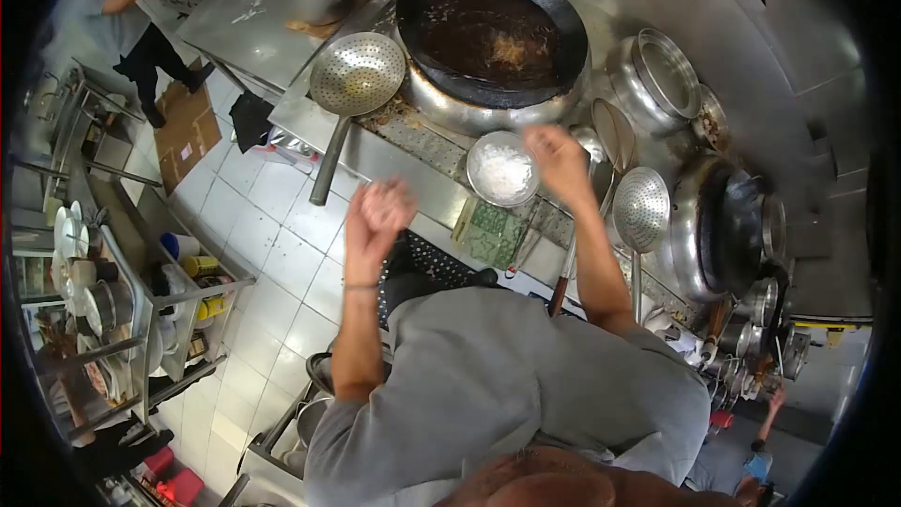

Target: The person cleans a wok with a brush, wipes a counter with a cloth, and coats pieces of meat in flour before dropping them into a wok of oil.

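One left hand [380,209] is curling, blurred, can't tell if loaded; round black wok [561,19] is holding dark liquid [450,33], browned bits [509,53]; round bowl [472,169] near wok is holding white powder [505,172]; right hand [560,160] is hanging by bowl's rim, grip unclear.

Just left of the right hand [560,161] is a bowl [486,145] of white powder [504,176]; beyond the hand, a wok [567,30]. Beyond the blurred left hand [380,216] lies a strainer [358,73].
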Available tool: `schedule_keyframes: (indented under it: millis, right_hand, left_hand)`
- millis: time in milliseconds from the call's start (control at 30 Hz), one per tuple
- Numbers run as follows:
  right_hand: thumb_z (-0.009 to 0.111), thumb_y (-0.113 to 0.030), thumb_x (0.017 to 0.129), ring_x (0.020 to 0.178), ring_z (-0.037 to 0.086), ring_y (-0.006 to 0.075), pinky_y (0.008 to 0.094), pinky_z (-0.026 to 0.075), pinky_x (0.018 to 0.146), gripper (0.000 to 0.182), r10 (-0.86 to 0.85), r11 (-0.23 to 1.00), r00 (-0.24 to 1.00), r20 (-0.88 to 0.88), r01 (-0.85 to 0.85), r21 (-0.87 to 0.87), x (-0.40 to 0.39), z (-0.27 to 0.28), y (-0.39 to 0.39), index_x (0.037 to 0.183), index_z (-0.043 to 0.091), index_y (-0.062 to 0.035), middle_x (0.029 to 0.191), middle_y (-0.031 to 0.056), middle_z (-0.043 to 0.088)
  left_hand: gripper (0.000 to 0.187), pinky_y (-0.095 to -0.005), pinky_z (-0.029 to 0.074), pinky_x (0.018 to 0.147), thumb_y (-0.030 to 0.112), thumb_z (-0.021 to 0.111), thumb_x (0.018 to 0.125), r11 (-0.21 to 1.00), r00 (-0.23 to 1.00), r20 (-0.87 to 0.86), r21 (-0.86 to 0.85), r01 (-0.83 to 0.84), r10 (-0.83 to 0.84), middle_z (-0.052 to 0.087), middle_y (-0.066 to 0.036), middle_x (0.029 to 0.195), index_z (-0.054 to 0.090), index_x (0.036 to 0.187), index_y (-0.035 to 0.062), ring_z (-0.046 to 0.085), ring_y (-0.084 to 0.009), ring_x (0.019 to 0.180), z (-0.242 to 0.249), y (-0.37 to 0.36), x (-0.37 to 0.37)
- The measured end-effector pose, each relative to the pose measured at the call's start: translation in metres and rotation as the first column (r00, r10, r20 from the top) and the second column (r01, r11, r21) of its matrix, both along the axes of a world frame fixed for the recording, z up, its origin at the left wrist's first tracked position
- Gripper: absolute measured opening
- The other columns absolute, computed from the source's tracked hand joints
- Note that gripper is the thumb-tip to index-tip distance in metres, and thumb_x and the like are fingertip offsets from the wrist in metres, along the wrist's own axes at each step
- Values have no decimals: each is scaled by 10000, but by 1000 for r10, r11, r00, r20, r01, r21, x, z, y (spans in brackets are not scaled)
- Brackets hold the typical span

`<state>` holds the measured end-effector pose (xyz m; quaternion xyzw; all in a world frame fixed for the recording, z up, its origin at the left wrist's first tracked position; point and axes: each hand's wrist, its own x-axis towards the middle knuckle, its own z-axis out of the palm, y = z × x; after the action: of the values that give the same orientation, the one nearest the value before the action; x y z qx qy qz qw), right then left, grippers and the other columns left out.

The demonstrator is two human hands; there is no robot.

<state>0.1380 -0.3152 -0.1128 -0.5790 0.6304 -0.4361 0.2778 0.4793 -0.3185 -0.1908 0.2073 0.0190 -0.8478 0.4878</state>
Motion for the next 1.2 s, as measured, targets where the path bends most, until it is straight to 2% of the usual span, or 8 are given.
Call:
schedule_keyframes:
  millis: [100,167,300,567,667,733,833,1200]
  right_hand:
    - [658,-58,917,930,620,123,268,511,804,290,206,961,932,297,-250,118,65,-1,32,1202,654,-1,1077,87,669]
    - [660,-31,906,929,616,113,257,511,803,314,126,992,988,92,-125,-15,68,-6,31,1217,645,2,1102,89,665]
    - [665,-8,886,941,621,127,263,511,806,337,108,994,971,211,-109,-7,22,4,31,1221,637,14,1132,100,667]
    - [702,-70,834,806,698,219,336,535,748,363,117,987,950,-289,-144,-74,-13,25,36,1196,675,-78,981,171,721]
    - [688,-123,891,697,627,128,278,506,622,272,107,987,989,99,-117,108,-38,9,36,1148,694,-34,869,84,714]
    - [680,-180,929,673,570,74,231,471,582,256,59,970,949,309,-127,206,-42,1,34,1107,690,3,857,20,674]
    - [608,-210,987,711,573,87,245,489,609,281,-48,984,842,538,-54,172,-41,-16,27,1179,637,-7,950,60,685]
    - [607,-125,959,768,661,198,334,568,683,204,-107,975,692,714,-68,211,-2,-8,-3,1091,582,28,956,129,653]
  left_hand:
    - [367,-633,363,1041,422,373,1043,766,850,509,-598,236,135,633,-84,1201,590,1105,133,558,-300,1192,61,-9,-71]
    - [398,-632,341,1061,448,356,1045,569,745,609,-727,386,272,624,-79,1219,577,1156,136,552,-289,1208,79,-6,-110]
    - [465,-608,342,1062,501,348,1037,855,877,350,-284,435,-330,593,-65,1272,524,1276,142,545,-249,1223,36,-32,-154]
    - [290,-342,587,676,221,668,916,491,642,656,-439,752,-397,664,-96,1040,617,1140,44,667,-176,877,36,-48,-188]
    - [210,-300,569,586,158,691,880,660,659,611,-279,697,-438,679,-77,939,649,1042,31,663,-145,776,63,-49,-174]
    - [223,-292,559,565,135,694,869,494,771,606,-618,611,-195,678,-74,936,640,1060,32,660,-139,766,45,-55,-170]
    - [277,-287,557,592,129,696,878,448,762,523,-617,647,-381,680,-75,952,622,1122,21,662,-141,777,6,-75,-169]
    - [177,-234,502,563,175,705,911,490,588,718,-386,781,-372,673,-26,822,701,966,6,602,-78,664,-13,-105,-185]
